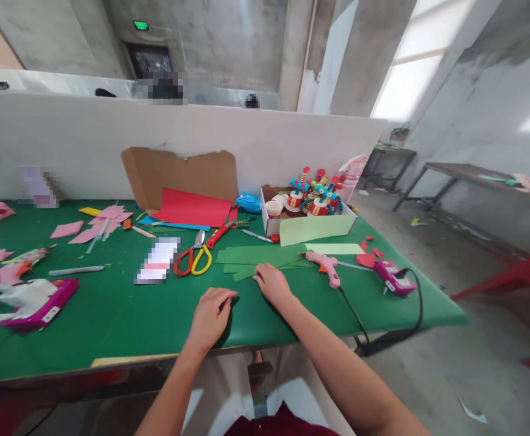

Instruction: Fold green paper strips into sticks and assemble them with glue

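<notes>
Right in front of the person is a long green table (132,321). At its far side stands a big brown piece of cardboard (142,175). To the right sits a white cardboard box (272,227) with red paper-cup toys (318,207) in it. Flat dark green paper sheets (246,254) lie in front of the box, a bit to the left. The right hand (271,283) is at their near edge, fingers bent; you cannot tell if they pinch the paper. The left hand (211,312) rests nearby, its fingers loosely open. Red-and-yellow-handled metal scissors (198,246) lie left of the sheets. A pink plastic glue gun (323,261) lies right of the right hand.
</notes>
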{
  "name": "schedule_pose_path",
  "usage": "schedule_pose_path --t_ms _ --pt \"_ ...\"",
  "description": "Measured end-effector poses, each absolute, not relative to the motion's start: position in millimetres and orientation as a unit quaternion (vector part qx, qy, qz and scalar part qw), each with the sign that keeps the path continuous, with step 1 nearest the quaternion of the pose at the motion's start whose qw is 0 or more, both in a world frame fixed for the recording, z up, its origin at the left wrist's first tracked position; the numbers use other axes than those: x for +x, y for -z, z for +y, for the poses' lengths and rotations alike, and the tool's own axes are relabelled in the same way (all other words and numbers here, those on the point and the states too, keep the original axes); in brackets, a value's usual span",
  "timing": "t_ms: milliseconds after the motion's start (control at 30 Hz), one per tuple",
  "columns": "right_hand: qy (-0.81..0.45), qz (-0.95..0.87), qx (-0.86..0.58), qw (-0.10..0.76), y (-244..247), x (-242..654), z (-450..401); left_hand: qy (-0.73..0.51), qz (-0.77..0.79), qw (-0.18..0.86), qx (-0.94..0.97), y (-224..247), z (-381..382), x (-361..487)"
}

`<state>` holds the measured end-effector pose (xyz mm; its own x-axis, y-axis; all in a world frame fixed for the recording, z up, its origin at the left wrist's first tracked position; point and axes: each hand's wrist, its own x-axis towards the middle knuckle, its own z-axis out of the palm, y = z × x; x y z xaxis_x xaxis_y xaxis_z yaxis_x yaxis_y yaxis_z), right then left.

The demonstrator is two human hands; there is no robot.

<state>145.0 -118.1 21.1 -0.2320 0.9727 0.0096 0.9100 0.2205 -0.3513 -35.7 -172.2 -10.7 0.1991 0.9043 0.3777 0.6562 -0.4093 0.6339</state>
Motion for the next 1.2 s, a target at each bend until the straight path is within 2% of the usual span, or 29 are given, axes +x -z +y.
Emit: schedule_pose_path --t_ms 133,200,300,400,500,600,700,800,867,1200 --pt "-0.115 -0.784 -0.610 0.034 -34.6 143.7 -135.7 -0.366 0.512 0.161 0.761 13.0 -172.1 -37.5" --pt "-0.145 -0.829 -0.540 0.006 -39.7 147.4 -157.3 -0.363 0.509 0.162 0.763 13.1 -172.2 -38.0" --pt "-0.286 -0.900 -0.325 -0.054 -44.8 155.1 -195.7 -0.358 0.507 0.165 0.766 13.0 -172.7 -38.1" --pt "-0.389 -0.892 -0.228 -0.034 -48.9 163.5 -219.1 -0.359 0.509 0.163 0.765 13.0 -172.8 -37.5" --pt "-0.358 -0.877 -0.315 0.061 -55.7 179.2 -213.5 -0.363 0.509 0.160 0.764 13.2 -172.4 -37.1" --pt "-0.209 -0.818 -0.518 0.139 -62.6 211.8 -190.8 -0.364 0.508 0.163 0.764 13.0 -172.7 -37.3" --pt "-0.072 -0.691 -0.700 0.168 -61.5 257.2 -173.7 -0.364 0.508 0.165 0.763 12.8 -173.6 -37.9" --pt "-0.016 -0.577 -0.804 0.146 -51.9 294.0 -169.6 -0.363 0.507 0.165 0.764 13.2 -173.9 -38.5" --pt "-0.031 -0.541 -0.833 0.114 -45.2 305.4 -169.6 -0.363 0.504 0.163 0.767 13.7 -173.4 -38.7" --pt "-0.135 -0.543 -0.827 0.053 -41.7 308.9 -135.0 -0.369 0.507 0.161 0.762 11.6 -174.3 -35.9"
